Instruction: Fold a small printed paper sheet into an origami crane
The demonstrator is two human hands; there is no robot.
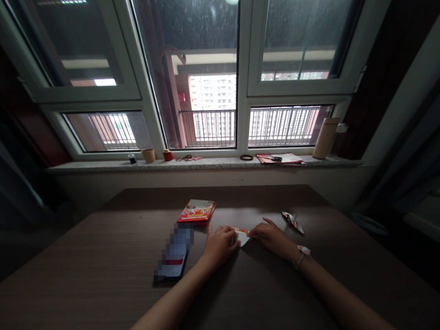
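Note:
A small folded piece of patterned paper (pixel 242 236), white with a red-orange edge, lies on the dark wooden table (pixel 103 266). My left hand (pixel 220 244) is curled with its fingertips pinching the paper's left side. My right hand (pixel 273 238) presses its fingers on the paper's right side; a bracelet sits on that wrist. A finished folded paper figure (pixel 293 221) lies a little to the right of my right hand. A red packet of paper sheets (pixel 196 211) lies just beyond my left hand.
A phone (pixel 175 254) lies left of my left forearm. On the stone windowsill (pixel 213 164) stand a small cup (pixel 149 155), a red pot (pixel 167 155), red papers with scissors (pixel 279 158) and a tall beige cylinder (pixel 326 138). Windows rise behind.

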